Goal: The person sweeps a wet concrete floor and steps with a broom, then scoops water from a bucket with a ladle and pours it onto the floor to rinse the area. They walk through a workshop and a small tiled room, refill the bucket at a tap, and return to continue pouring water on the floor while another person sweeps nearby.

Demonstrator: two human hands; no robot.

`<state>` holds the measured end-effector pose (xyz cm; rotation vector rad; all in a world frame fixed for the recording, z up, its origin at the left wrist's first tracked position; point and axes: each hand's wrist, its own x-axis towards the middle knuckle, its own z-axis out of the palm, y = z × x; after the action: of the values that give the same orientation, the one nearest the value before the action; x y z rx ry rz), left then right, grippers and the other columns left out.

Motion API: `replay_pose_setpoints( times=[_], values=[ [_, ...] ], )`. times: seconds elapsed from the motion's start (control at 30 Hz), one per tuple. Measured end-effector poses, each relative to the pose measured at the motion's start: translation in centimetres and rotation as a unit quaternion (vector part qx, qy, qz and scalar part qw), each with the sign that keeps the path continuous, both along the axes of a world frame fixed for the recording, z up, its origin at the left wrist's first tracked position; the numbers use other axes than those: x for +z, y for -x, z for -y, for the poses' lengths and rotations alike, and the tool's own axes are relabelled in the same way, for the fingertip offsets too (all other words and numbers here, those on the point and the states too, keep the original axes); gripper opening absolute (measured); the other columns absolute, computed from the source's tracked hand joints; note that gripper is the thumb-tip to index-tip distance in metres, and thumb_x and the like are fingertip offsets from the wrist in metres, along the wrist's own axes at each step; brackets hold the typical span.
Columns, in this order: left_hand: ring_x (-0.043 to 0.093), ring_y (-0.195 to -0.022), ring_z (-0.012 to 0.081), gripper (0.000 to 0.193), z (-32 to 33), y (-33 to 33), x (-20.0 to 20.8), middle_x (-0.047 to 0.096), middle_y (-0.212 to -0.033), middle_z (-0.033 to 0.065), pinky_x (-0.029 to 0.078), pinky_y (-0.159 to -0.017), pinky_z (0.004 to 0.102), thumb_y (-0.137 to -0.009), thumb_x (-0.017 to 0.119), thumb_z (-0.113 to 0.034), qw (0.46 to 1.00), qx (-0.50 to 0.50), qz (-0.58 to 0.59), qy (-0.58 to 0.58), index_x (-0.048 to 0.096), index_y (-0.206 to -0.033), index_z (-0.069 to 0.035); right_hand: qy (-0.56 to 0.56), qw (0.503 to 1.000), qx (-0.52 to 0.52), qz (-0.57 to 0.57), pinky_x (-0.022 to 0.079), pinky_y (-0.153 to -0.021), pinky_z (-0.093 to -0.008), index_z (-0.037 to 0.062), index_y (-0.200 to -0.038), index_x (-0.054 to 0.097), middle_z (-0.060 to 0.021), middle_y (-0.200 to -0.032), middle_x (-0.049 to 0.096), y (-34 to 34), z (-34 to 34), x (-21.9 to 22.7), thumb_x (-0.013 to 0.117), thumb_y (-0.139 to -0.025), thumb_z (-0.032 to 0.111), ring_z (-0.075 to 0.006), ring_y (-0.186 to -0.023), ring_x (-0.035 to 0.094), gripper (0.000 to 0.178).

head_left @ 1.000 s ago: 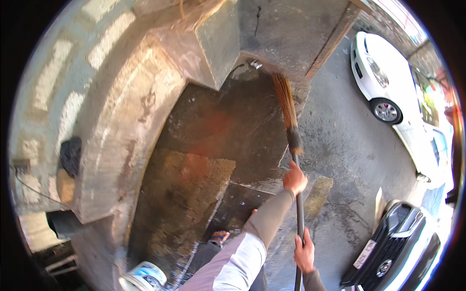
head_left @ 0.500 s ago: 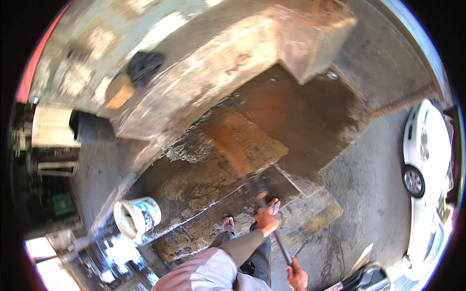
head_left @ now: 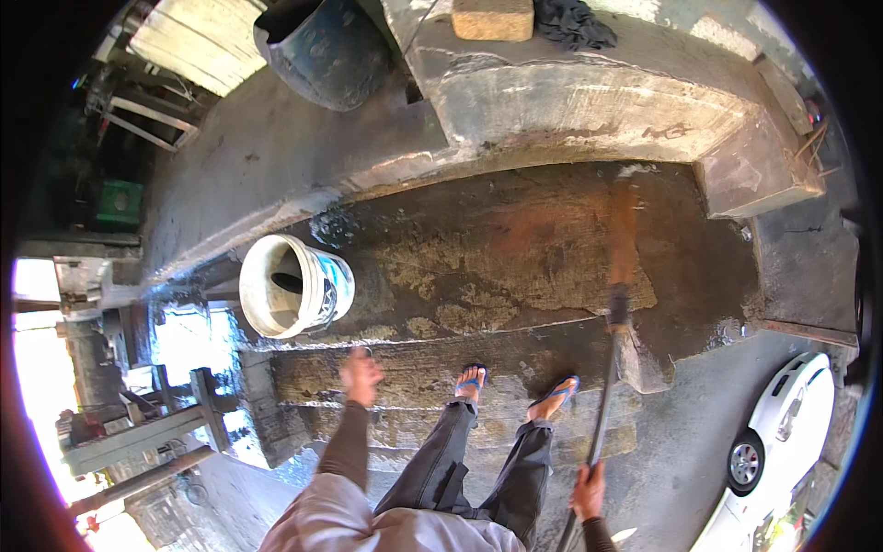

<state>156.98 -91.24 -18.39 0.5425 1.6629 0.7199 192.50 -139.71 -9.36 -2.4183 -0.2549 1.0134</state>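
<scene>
My right hand [head_left: 588, 490] is closed around the long dark handle of a broom [head_left: 603, 405]. The broom's reddish-brown bristle end [head_left: 623, 241] is stretched and smeared, lying over the wet concrete floor [head_left: 515, 248] ahead of my right foot. My left hand [head_left: 361, 377] is off the handle, over the step edge just below a white bucket [head_left: 272, 322]. It is blurred, so how its fingers are set is unclear. The bucket has a blue printed side and stands tilted toward the left in view; a dark thing [head_left: 287, 282] shows inside it.
My feet in blue flip-flops [head_left: 471, 379] stand on a stepped concrete ledge. A raised concrete block [head_left: 589, 110] carries a brick [head_left: 493, 20] and a dark cloth [head_left: 575, 26]. A dark blue drum [head_left: 336, 55] stands far left. A white car [head_left: 782, 442] is parked right.
My left hand has let go of the broom handle and moved left toward the bucket. My right hand still grips the handle. The view has turned left, and the broom stands more upright.
</scene>
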Motion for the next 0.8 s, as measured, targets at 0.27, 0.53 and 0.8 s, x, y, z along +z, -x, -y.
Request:
replay_pose_setpoints(
  times=[0.27,0.53,0.8],
  values=[
    [0.069,-0.093,0.0203,0.034,8.2,-5.0,-1.0,0.074,-0.095,0.0107,0.053,-0.085,0.037,-0.098,0.063,-0.036,0.909,-0.388,-0.099,-0.114,0.07,-0.107,-0.004,0.049,0.979,0.186,-0.069,0.047,-0.06,-0.061,0.0047,-0.119,0.048,-0.0293,-0.076,0.066,16.1,-3.1,1.6,0.061,-0.099,0.04,-0.0545,-0.073,0.063,0.043],
    [0.065,-0.082,0.0385,0.09,28.7,-12.3,-13.2,0.056,-0.111,0.031,0.053,-0.076,0.0458,-0.086,0.067,-0.016,0.888,-0.4,-0.226,-0.028,0.01,-0.147,0.019,0.031,0.966,0.25,-0.055,0.052,-0.059,-0.0601,0.0027,-0.108,0.049,-0.0303,-0.071,0.066,20.0,1.4,-5.5,0.052,-0.103,0.046,-0.0521,-0.066,0.066,0.044],
    [0.063,-0.075,0.0376,0.071,40.7,-19.2,-10.4,0.061,-0.094,0.0332,0.051,-0.081,0.0467,-0.085,0.062,-0.008,0.398,-0.781,-0.33,-0.351,0.026,-0.137,0.023,0.1,0.985,0.052,-0.128,0.047,-0.069,-0.0562,0.0001,-0.116,0.061,-0.0319,-0.084,0.064,23.5,13.2,-4.4,0.043,-0.104,0.056,-0.0534,-0.083,0.062,0.06]
  ],
)
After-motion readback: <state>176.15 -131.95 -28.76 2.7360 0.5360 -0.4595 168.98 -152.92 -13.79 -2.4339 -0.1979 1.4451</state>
